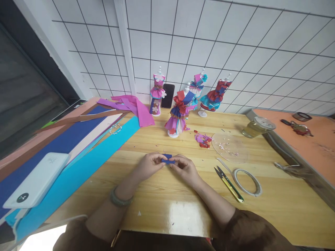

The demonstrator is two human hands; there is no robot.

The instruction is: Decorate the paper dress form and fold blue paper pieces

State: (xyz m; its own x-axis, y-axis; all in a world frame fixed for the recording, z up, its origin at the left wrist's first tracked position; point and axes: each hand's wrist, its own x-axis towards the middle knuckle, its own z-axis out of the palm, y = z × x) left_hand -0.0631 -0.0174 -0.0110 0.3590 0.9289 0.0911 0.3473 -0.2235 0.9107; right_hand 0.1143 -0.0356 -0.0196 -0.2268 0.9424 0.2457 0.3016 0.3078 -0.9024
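Observation:
A small piece of dark blue crepe paper [168, 159] is held just above the wooden table, between my two hands. My left hand [151, 165] pinches its left end with thumb and fingertips. At the right end, my right hand [185, 168] grips it the same way. Part of the paper is hidden behind the fingers. Beyond the hands stands a small dress form [178, 116] in a red, blue and pink paper dress. To the right of my right hand lie yellow-handled thread snips [229, 184] and a roll of white tape [247, 182].
Long crepe paper strips [104, 143] cover the left side, with a white power bank [36, 179] on them. Other dressed forms [216, 96] and a phone [168, 96] stand by the tiled wall. Paper scraps [203, 139], a clear plate [230, 148] and a lidded cup [258, 127] sit at right.

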